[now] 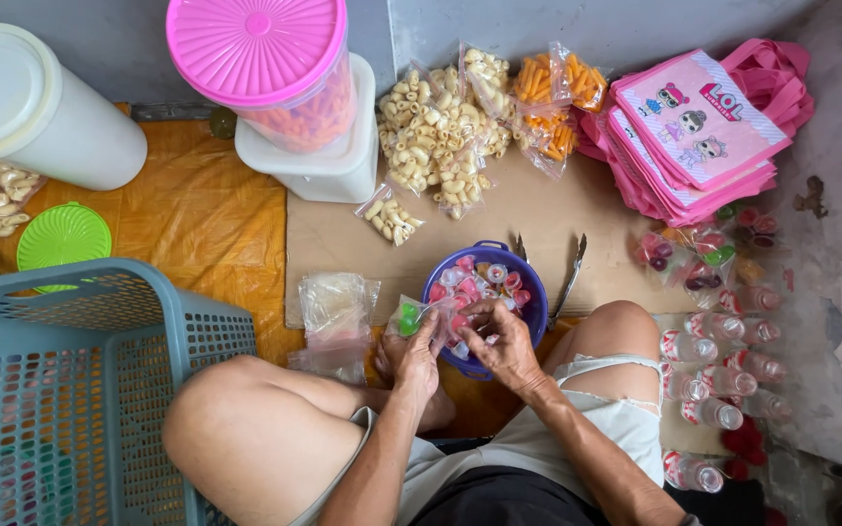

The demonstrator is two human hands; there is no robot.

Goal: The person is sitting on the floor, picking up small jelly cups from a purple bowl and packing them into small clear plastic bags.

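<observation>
Both hands, left hand [415, 353] and right hand [501, 341], pinch a small clear bag [409, 317] beside the purple bowl [535, 310]

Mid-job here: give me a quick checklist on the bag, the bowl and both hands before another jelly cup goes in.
1. Small clear bag gripped by left hand: ok.
2. Bag mouth open wide enough: cannot tell, the fingers cover it.
3. Green jelly cup already inside the bag: ok.
4. Right hand over the purple bowl, at the cups: ok.
5. Bowl stocked with jelly cups: ok.
6. Spare empty bags lying beside the left knee: ok.
</observation>
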